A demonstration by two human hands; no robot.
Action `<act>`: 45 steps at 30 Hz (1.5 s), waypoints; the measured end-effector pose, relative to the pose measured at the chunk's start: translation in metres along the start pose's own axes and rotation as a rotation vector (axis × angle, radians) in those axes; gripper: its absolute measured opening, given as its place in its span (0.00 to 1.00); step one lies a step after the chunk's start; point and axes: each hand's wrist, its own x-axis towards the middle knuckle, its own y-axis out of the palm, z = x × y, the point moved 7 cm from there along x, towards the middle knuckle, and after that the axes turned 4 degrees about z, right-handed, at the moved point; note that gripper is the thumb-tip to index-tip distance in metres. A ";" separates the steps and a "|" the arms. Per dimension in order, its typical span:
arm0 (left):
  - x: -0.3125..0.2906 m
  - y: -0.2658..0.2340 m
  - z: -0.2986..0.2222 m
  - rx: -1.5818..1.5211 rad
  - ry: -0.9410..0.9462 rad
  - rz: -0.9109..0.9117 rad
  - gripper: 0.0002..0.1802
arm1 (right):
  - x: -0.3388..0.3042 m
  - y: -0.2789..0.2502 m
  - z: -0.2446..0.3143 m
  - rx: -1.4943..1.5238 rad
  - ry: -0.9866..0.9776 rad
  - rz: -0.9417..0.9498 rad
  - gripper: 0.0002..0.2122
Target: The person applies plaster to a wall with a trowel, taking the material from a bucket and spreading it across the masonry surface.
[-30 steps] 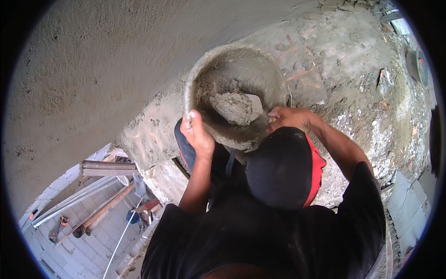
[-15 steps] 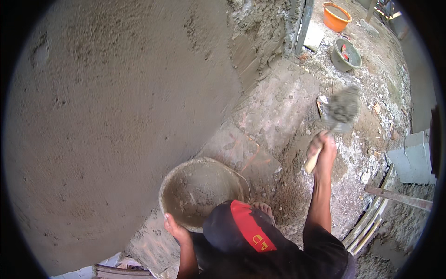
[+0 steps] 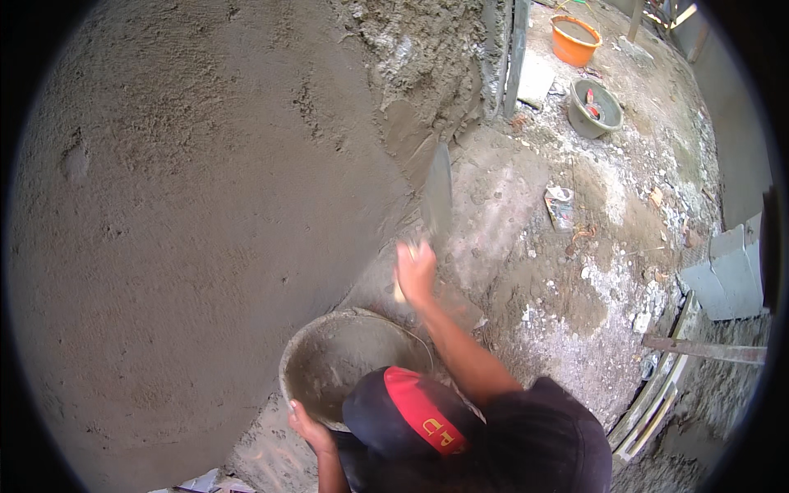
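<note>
My right hand is closed around the pale handle of a trowel. The grey blade points away from me, turned nearly on edge close to the lower part of a plastered wall. No mortar shows on the side of the blade in view. Below it stands a round, mortar-caked bucket with a thin wire handle and grey mortar inside. The fingers of my left hand grip its near left rim. A dark cap with a red band covers part of the bucket.
Flat boards smeared with mortar lie along the wall's foot. Farther off stand a grey tub with a red-handled tool in it and an orange tub. A crumpled packet lies on the rubble-strewn ground. Long strips lie at right.
My right hand has swung the trowel left to the wall, and the mortar lump on its blade no longer shows. My left hand stays on the bucket rim.
</note>
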 end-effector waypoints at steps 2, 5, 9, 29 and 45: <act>0.001 -0.007 0.017 0.036 -0.005 -0.041 0.28 | -0.019 -0.021 -0.031 0.096 0.217 0.114 0.12; -0.007 0.007 0.005 -0.104 -0.044 -0.009 0.28 | -0.006 -0.061 -0.056 -0.022 0.156 0.210 0.12; -0.005 0.000 0.013 0.048 -0.035 -0.037 0.28 | 0.066 -0.127 -0.092 -0.204 -0.007 -0.063 0.14; -0.006 -0.008 0.014 -0.157 -0.054 -0.173 0.27 | 0.170 0.014 0.023 1.193 0.410 0.777 0.16; -0.003 0.002 0.011 -0.039 -0.030 -0.027 0.29 | 0.113 0.019 0.102 0.530 0.223 0.403 0.13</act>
